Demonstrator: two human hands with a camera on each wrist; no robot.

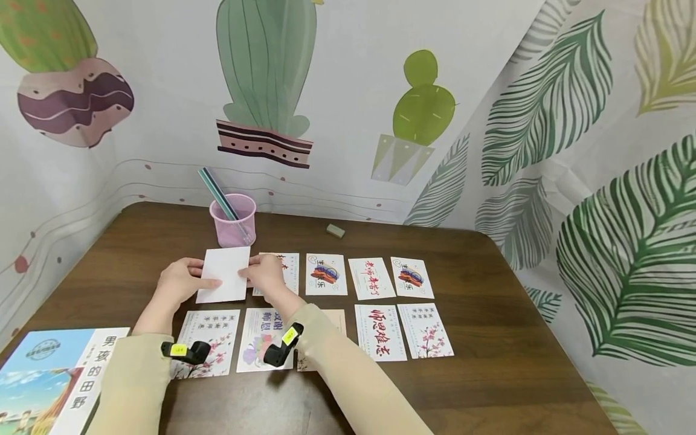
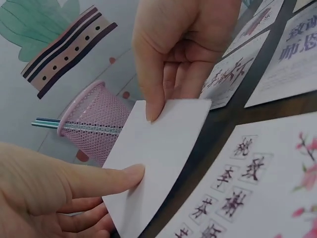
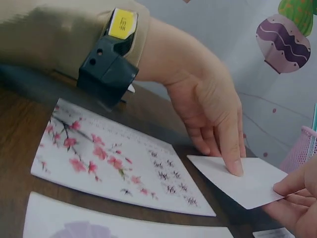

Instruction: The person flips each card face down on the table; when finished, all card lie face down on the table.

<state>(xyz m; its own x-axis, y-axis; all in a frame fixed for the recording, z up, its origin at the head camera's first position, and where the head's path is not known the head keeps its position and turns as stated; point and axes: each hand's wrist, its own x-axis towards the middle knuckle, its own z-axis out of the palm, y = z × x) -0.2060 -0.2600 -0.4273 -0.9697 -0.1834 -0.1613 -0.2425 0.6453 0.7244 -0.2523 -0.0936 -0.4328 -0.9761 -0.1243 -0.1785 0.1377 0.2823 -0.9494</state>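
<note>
I am pinching a white rectangular card (image 1: 224, 269), blank side facing me, between both hands: my left hand (image 1: 182, 281) is gripping one edge, thumb on top, and my right hand (image 1: 267, 277) the opposite edge, probably for steadiness. I am holding it in front of the round pink mesh cup (image 1: 234, 231), beside a far row of printed white cards (image 1: 326, 284), lying face up perhaps for reading.

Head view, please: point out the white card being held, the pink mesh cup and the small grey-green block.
White card (image 1: 229, 270), head view: middle of its blank face.
Pink mesh cup (image 1: 226, 233), head view: front wall.
Small grey-green block (image 1: 335, 231), head view: upper surface.
</note>
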